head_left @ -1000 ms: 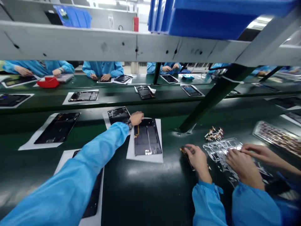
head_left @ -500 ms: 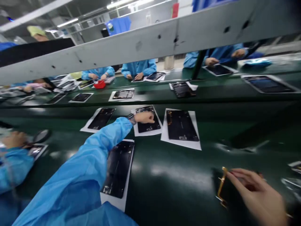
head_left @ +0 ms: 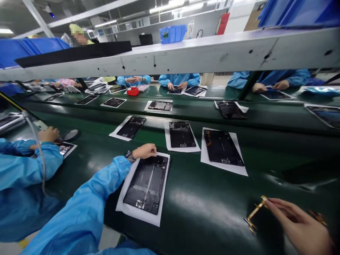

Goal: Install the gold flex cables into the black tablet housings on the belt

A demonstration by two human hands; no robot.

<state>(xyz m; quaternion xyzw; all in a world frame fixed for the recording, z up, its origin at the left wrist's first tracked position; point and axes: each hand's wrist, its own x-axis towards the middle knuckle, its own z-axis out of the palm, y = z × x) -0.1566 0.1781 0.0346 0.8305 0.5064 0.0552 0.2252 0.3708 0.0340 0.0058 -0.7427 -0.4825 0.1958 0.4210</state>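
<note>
Nearest, at the lower right, a thin gold flex strip (head_left: 255, 211), bent and ribbon-like, is pinched between the fingertips of the right hand (head_left: 300, 226) above the glossy dark green desk (head_left: 207, 209). Such a strip could be creased or dropped if squeezed carelessly. Further in, the left hand (head_left: 145, 151) is curled loosely over the top edge of an open tablet chassis (head_left: 147, 184); whether it is gripped cannot be told. The flat, matte black chassis lies on a white paper sheet (head_left: 155, 220), which could slide or skew when tugged. Beyond, similar chassis on sheets are laid in rows.
</note>
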